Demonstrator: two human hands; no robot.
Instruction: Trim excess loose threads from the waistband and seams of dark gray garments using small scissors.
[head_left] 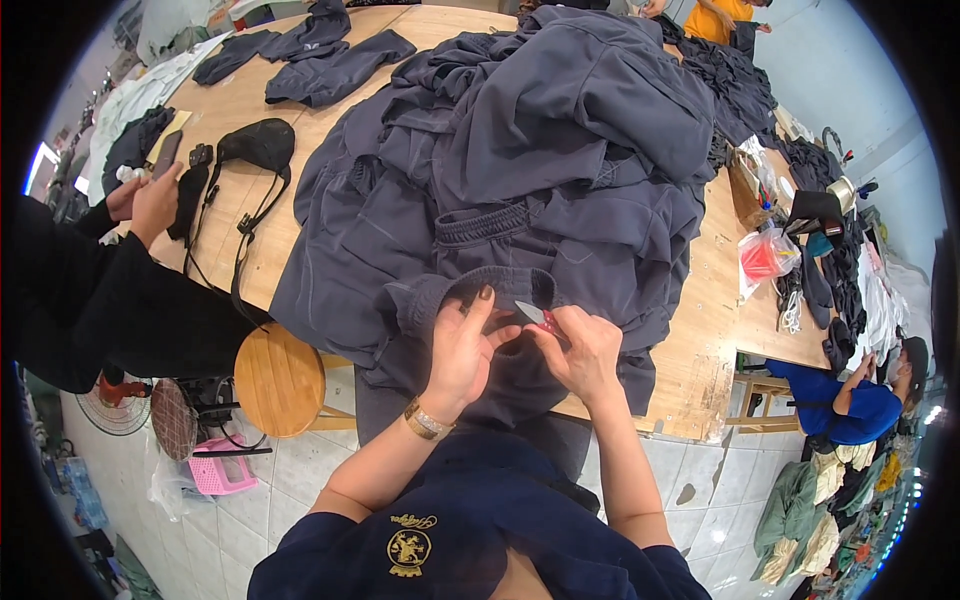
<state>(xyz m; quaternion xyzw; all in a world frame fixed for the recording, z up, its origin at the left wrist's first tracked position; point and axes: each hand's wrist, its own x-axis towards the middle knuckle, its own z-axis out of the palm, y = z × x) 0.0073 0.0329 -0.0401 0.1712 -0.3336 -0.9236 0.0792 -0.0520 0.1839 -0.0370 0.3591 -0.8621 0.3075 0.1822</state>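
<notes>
A dark grey garment with a gathered elastic waistband [415, 300] lies in front of me, draped over the near edge of the heap. My left hand [458, 358] is at the waistband, thumb and fingers curled on the fabric beside its opening. Closed around a small pair of red-handled thread snips [532, 314] is my right hand [588, 352]. The pointed metal blades aim left, toward my left fingers and the band. Part of the snips is hidden in my right fist. Just beyond is a second gathered waistband [482, 225].
A big heap of dark grey garments [590, 95] covers the middle of the wooden table [690, 375]. A black bag with straps [258, 145] lies left, near a person holding a phone [168, 155]. A wooden stool [280, 380] stands at the left edge; a person in blue [865, 400] sits right.
</notes>
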